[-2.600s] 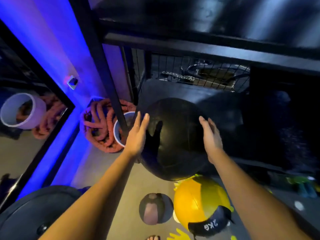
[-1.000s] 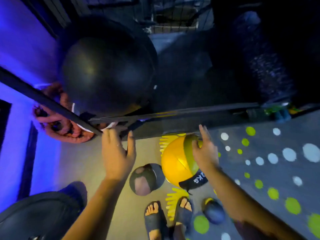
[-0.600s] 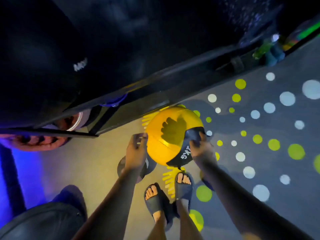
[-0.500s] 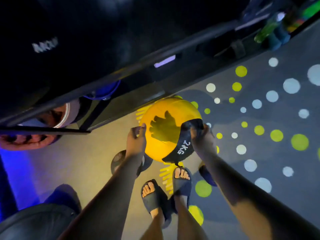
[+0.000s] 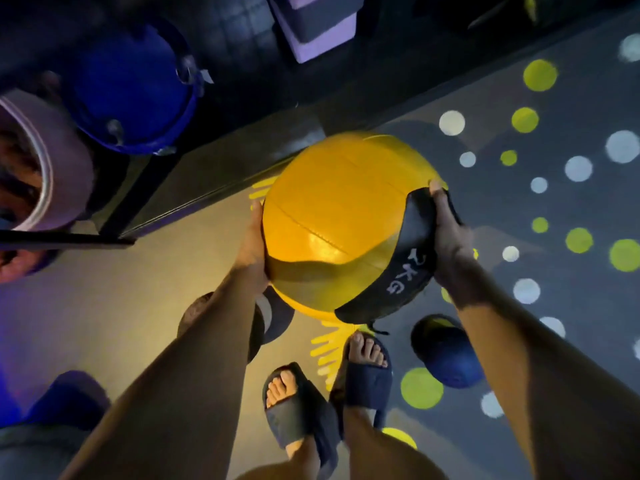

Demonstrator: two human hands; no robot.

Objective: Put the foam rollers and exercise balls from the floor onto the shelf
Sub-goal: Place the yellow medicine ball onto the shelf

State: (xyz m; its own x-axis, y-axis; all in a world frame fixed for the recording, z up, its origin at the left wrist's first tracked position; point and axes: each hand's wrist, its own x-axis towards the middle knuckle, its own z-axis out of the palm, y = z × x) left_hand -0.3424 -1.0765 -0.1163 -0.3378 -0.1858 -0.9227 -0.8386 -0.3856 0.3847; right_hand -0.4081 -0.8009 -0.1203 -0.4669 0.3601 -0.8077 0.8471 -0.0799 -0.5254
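Two hands clamp the yellow ball (image 5: 332,216) at frame center, clear of the floor (image 5: 104,306): left hand (image 5: 251,244) on its left side, right hand (image 5: 446,233) on the black band.

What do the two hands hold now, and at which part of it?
Both hold the yellow ball: the left hand presses its yellow left side, the right hand grips the black band marked 2KG on its right side.

Ball (image 5: 332,216) between both hands, above feet (image 5: 332,386)
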